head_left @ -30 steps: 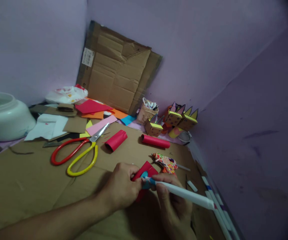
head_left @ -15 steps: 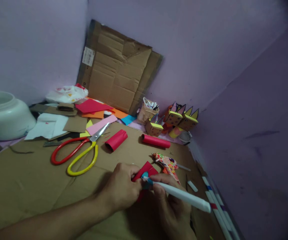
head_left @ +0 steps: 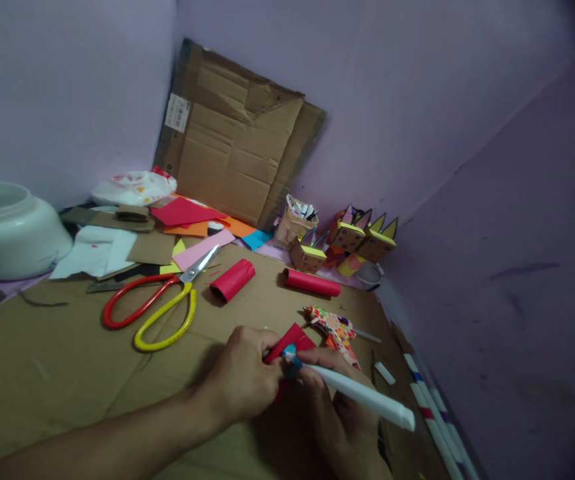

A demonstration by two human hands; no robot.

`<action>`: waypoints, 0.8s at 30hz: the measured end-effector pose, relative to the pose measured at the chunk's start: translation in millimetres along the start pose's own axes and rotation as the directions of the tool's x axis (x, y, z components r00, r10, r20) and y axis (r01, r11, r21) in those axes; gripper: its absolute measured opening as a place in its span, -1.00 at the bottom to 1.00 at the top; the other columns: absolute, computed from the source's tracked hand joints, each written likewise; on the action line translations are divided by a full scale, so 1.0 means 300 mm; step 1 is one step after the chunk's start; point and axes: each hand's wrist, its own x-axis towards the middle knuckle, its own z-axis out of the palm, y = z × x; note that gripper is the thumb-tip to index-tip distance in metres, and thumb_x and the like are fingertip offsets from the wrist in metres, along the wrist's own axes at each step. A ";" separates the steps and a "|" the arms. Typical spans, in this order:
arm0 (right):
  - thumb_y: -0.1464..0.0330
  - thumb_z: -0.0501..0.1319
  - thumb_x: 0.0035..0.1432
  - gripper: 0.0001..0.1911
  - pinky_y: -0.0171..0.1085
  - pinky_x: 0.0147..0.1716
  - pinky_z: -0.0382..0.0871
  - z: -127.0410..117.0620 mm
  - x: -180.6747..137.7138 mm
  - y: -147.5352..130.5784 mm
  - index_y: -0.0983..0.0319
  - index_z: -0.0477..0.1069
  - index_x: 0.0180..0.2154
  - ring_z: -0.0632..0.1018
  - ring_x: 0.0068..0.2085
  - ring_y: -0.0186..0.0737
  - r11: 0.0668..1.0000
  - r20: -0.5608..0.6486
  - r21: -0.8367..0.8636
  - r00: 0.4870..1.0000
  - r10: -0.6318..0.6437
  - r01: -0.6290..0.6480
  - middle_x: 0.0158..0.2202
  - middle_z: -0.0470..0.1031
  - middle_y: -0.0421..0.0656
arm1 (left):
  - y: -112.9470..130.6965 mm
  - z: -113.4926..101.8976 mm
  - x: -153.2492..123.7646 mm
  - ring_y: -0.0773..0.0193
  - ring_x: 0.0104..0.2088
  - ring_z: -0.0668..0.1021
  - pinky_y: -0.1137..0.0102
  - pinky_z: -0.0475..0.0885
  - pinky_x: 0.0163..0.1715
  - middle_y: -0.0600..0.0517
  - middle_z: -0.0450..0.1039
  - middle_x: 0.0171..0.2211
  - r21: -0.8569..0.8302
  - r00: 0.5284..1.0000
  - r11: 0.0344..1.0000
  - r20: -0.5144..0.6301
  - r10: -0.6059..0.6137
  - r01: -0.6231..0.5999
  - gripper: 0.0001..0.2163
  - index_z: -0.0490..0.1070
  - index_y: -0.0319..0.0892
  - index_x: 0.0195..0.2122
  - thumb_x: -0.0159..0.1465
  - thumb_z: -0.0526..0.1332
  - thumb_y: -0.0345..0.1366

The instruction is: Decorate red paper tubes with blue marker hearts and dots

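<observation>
My left hand (head_left: 247, 373) is closed around a folded piece of red paper (head_left: 297, 338) with a small blue patch on it. In my right hand (head_left: 342, 413) is a white marker (head_left: 362, 393), pinched near its blue-collared tip end. The tip meets the blue patch beside my left fingertips; my fingers partly hide the contact. Just beyond my right hand lies a glue gun (head_left: 334, 330) with a colourful pattern. Farther off are two red paper rolls, one thick (head_left: 234, 281) and one thin (head_left: 311, 283). Scissors (head_left: 187, 288) with red and yellow handles lie spread to the left.
Paper and cardboard scraps (head_left: 187, 212) pile up at the back left beside a white pot (head_left: 12, 233). Small cardboard boxes with pointed ears (head_left: 308, 257) stand at the back right. More markers (head_left: 432, 413) line the right edge. A cardboard sheet (head_left: 237, 133) leans on the wall.
The back end of the marker has swung slightly left and down with my right hand. My left hand and the red paper stay in place.
</observation>
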 end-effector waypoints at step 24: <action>0.40 0.17 0.19 -0.90 -0.42 -0.52 0.44 0.011 -0.005 0.003 0.15 0.46 -0.28 0.56 -0.49 -0.33 1.000 -0.017 -0.024 1.000 0.011 -0.012 -0.47 0.54 -0.22 | 0.002 0.003 0.000 0.35 -0.53 0.23 0.46 0.04 -0.59 0.11 0.16 -0.63 0.036 1.000 0.999 0.000 -0.009 0.009 -0.82 0.26 -0.20 -0.62 0.06 0.13 -0.26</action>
